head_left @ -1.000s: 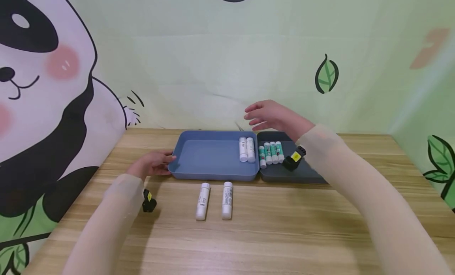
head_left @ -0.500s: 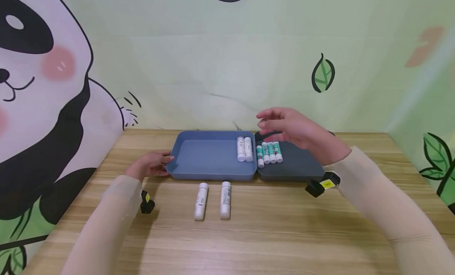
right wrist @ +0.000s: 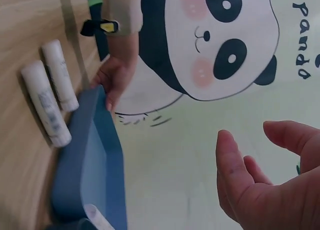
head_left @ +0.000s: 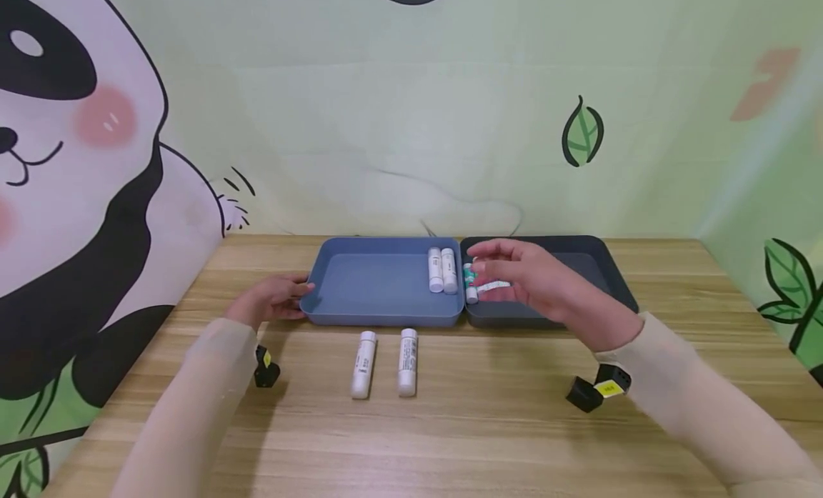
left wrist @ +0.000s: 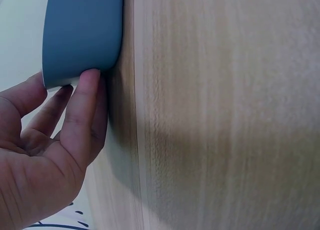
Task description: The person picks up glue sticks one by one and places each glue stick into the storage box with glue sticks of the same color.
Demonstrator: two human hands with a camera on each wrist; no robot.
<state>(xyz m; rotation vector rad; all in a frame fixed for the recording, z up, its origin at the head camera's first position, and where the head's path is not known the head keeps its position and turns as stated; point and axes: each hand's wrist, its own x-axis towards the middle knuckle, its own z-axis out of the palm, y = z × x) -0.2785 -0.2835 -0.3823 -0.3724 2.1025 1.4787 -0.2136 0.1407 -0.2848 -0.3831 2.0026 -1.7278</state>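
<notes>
At the left end of the blue tray [head_left: 379, 319], my left hand [head_left: 273, 298] rests its fingertips against the outer wall and rim; the left wrist view shows the fingers [left wrist: 82, 110] touching the tray's end. My right hand [head_left: 530, 276] hovers above the dark grey tray [head_left: 601, 269], fingers loosely curved and apart, with nothing in its grasp. Below it lie green-and-white glue sticks [head_left: 471, 294], mostly hidden by the hand. Inside the blue tray's right end lie two white glue sticks [head_left: 435, 271], side by side. Two more white glue sticks [head_left: 408, 362] lie on the table in front.
Both trays stand side by side at the back of the wooden table [head_left: 489, 426], close to a green backdrop [head_left: 360, 126] printed with a panda and leaves. Black wrist devices [head_left: 586, 394] jut out from the sleeves.
My right hand has come back from near the backdrop and dropped down over the green glue sticks. The left hand keeps its place at the blue tray, and the trays and sticks are still.
</notes>
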